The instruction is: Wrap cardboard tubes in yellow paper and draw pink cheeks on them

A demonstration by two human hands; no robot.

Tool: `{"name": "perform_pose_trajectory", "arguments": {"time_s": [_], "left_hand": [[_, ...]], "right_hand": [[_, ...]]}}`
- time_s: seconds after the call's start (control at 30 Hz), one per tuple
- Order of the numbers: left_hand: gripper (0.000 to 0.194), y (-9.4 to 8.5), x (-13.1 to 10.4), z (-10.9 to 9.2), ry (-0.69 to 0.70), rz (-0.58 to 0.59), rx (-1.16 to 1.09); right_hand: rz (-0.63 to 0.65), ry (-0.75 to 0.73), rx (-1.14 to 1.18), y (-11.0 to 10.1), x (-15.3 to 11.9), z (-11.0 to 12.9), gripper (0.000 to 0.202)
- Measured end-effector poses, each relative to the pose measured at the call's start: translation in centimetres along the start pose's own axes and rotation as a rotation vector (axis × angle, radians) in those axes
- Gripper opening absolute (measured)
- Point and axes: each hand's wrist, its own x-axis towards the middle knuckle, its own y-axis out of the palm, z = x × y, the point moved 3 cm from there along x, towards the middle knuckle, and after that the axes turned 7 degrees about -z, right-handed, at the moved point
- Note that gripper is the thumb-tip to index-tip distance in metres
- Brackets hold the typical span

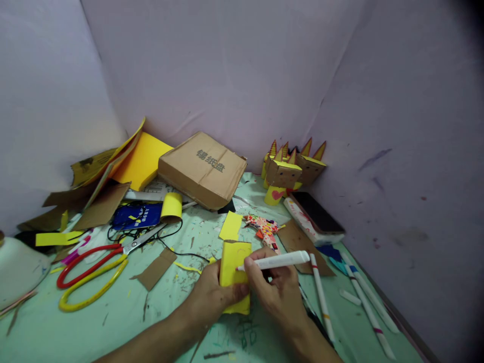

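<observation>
My left hand [212, 290] is closed around the lower left side of a small yellow paper-covered box [234, 297], thumb across its front. In my right hand [278, 282] is a white marker pen [285, 259], pinched near its front. Its reddish tip touches or nearly touches the box's yellow face, below a faint curved mark. Just behind the box lie a yellow paper piece [230, 225] and a floral-patterned glue gun [262, 227]. Several more markers [321, 297] rest to the right of my right hand.
Large scissors [94, 277] with red and yellow handles lie at left, near cardboard scraps [157, 267] and a yellow paper tube [172, 206]. Behind are a cardboard box [204, 169] and decorated cardboard figures [283, 174]. A phone [317, 212] rests on a white packet at right.
</observation>
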Motion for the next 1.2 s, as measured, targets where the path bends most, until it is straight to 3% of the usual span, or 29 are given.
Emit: {"name": "perform_pose_trajectory", "arguments": {"time_s": [0.17,0.33,0.7,0.9,1.07,1.2], "left_hand": [[0.057,-0.3,0.2,0.6,-0.013,-0.010,-0.004],[0.048,-0.7,0.4,1.3,-0.010,-0.027,-0.027],[0.046,-0.6,0.2,0.9,-0.012,-0.034,0.044],[0.048,-0.7,0.3,1.3,-0.014,-0.004,-0.041],[0.049,-0.7,0.2,0.9,-0.069,0.034,-0.167],[0.049,-1.0,0.2,0.4,-0.105,0.088,-0.233]], "right_hand": [[-0.019,-0.001,-0.009,-0.3,0.0,-0.1,0.022],[-0.149,-0.090,-0.126,-1.2,0.3,0.3,0.023],[-0.260,-0.171,-0.154,-1.5,0.5,0.7,0.018],[-0.157,-0.070,-0.004,-1.2,0.4,0.3,0.016],[-0.200,0.094,0.068,-1.4,0.2,-0.8,0.021],[-0.162,0.113,0.098,-1.0,0.3,-1.2,0.019]]}}
